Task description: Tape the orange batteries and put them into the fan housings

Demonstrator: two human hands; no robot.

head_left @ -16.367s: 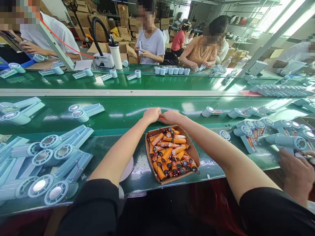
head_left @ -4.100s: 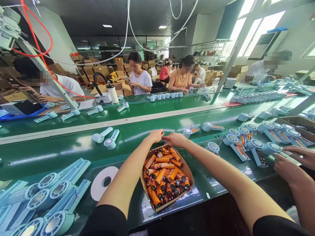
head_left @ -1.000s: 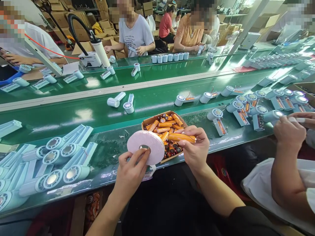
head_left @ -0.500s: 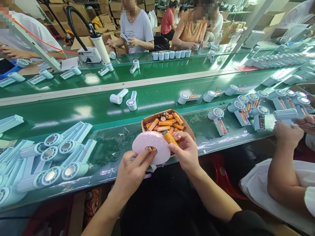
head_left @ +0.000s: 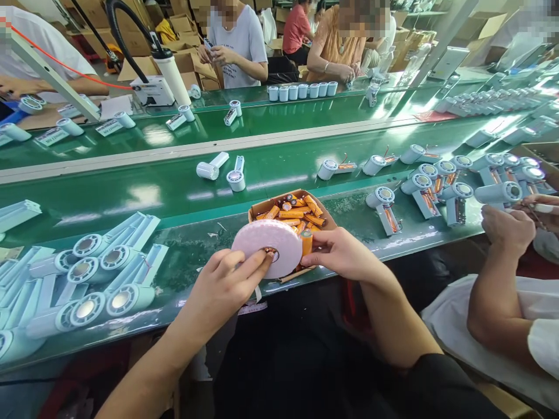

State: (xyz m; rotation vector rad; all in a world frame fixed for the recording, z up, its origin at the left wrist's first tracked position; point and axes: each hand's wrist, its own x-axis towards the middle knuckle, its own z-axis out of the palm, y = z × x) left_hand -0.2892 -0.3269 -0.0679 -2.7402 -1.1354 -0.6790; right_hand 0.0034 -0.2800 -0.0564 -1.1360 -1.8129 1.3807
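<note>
My left hand (head_left: 231, 276) grips a roll of pale pink tape (head_left: 262, 238) at its core, fingers pushed into the centre hole. The roll stands on edge, tilted, with its flat side facing me. In my right hand (head_left: 336, 253), thumb and fingers pinch an orange cylindrical battery (head_left: 307, 244) close against the roll's right edge. Behind both hands sits a cardboard box (head_left: 332, 224) filled with orange batteries (head_left: 290, 214); the roll hides its front left part. A loose end of tape hangs below the roll.
Light blue handheld fan bodies (head_left: 126, 297) lie piled on the left of the bench. More fan bodies with orange batteries and wires (head_left: 384, 209) stand to the right, near a co-worker's hands (head_left: 509, 230). A green conveyor belt (head_left: 174, 192) runs behind, with people at its far side.
My right hand has turned and lowered, bringing the battery more upright beside the roll. My left hand still holds the roll. The co-worker's fan body at right has turned its round end outward.
</note>
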